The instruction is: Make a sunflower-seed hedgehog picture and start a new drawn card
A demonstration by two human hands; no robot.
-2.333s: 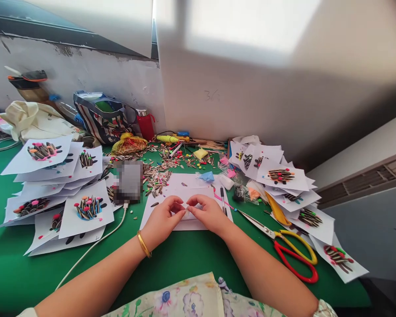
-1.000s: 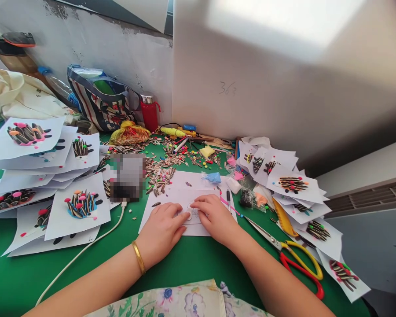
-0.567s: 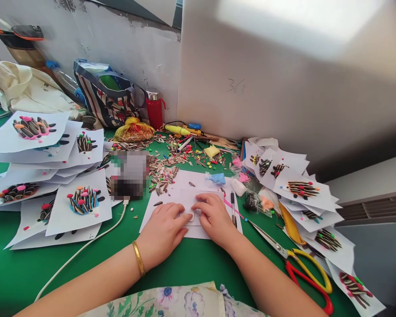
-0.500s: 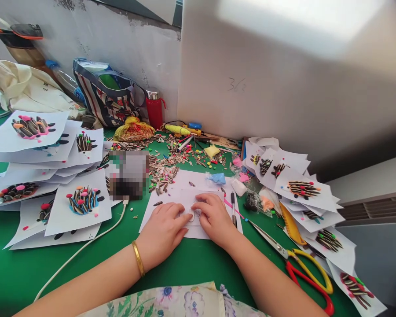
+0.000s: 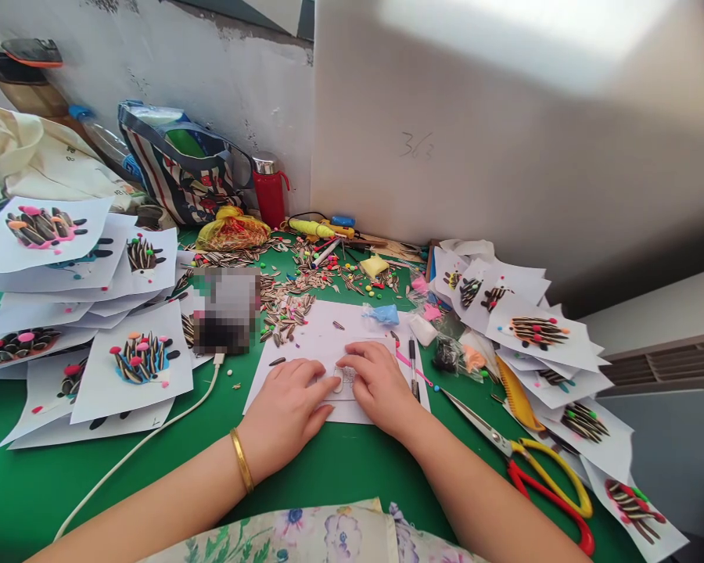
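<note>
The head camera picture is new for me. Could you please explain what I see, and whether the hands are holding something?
No machine here: these are a person's bare hands, seen from a camera worn on the head, looking forward and down. The left hand and right hand are over white paper on a green table. Whether they pinch something small is unclear. Beyond lie sunflower seeds and a red bottle. To the right are a black pen and scissors. Seed-decorated cards are piled at left and right.
</note>
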